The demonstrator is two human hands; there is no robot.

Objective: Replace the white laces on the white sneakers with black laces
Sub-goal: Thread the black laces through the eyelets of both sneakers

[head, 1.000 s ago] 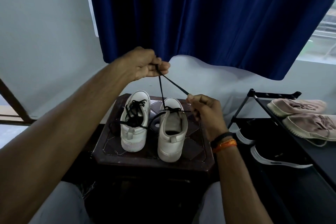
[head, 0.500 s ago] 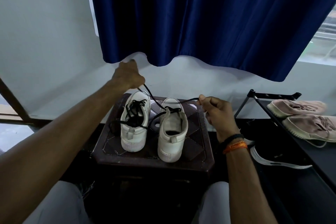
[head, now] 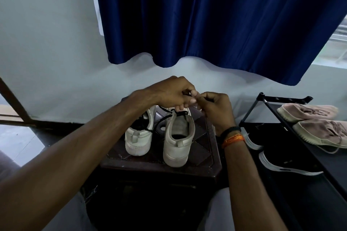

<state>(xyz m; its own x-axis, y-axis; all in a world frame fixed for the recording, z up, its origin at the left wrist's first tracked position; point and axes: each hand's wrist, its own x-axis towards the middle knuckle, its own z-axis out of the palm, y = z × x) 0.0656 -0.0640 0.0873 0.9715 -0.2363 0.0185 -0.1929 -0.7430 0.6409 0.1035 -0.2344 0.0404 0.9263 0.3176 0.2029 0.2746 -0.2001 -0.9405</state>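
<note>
Above the far edge of a dark surface (head: 210,157), the left hand (head: 170,92) and right hand (head: 216,108) meet, fingers pinched on a black lace (head: 169,117) threaded in the right white sneaker (head: 177,137). Its mate (head: 139,137) stands just beside, leftward. Bare surface remains along the near and right edges.

My left hand (head: 169,93) and right hand (head: 216,108) meet fingertip to fingertip above the right sneaker (head: 178,135), pinching the black lace (head: 173,113) between them; the lace runs down to that shoe's upper eyelets. The left sneaker (head: 139,137) stands just beside it, heel toward me, black lacing showing at its tongue. Both rest on a dark stool (head: 202,159). A shoe rack (head: 293,155) stands to my right, under a blue curtain (head: 216,15).
</note>
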